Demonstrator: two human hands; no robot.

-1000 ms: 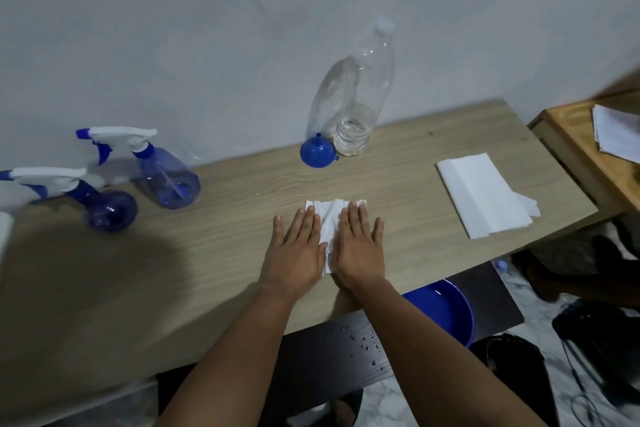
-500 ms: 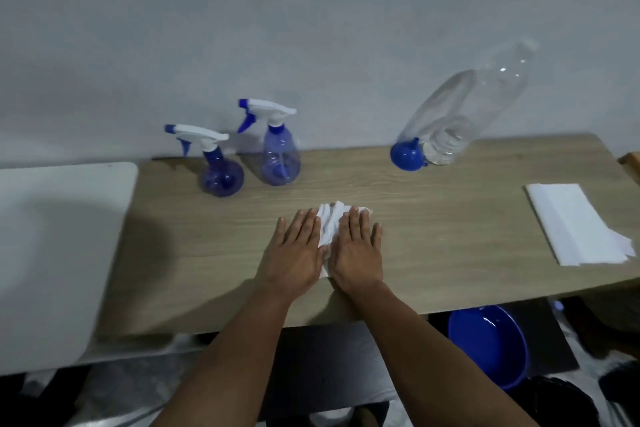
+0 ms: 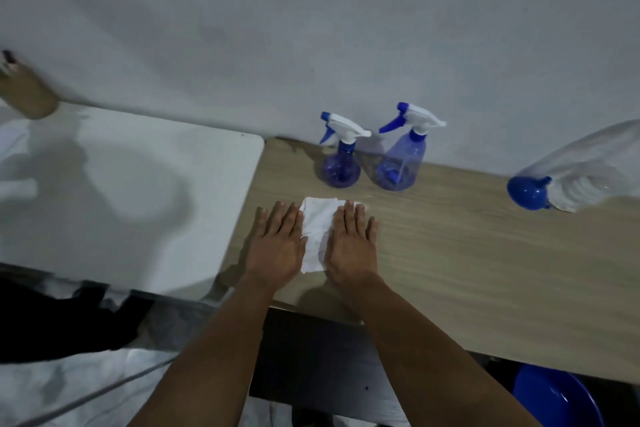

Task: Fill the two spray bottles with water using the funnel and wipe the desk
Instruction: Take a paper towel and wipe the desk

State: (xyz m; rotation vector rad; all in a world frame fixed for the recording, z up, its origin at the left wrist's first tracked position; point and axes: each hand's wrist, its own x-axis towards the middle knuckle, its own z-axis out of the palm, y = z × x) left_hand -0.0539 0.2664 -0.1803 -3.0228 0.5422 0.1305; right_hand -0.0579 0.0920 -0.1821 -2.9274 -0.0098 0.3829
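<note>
1. White crumpled paper towel [image 3: 317,234] is pressed flat on the pale wood-grain desk [image 3: 467,253] near its left end, just in front of two blue translucent plastic spray bottles [image 3: 372,163].
2. Left hand [image 3: 277,246] and right hand [image 3: 351,246] are laid on it, fingers straight, nothing gripped.
3. Judgement: even downward pressure should be kept so the towel slides without bunching; the bottles should be skirted.
4. The towel's middle shows between the hands, its edges under both palms.

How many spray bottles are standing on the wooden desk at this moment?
2. The round spray bottle stands at the back of the desk, near the wall. The taller spray bottle stands just to its right. None seems hidden.
</note>
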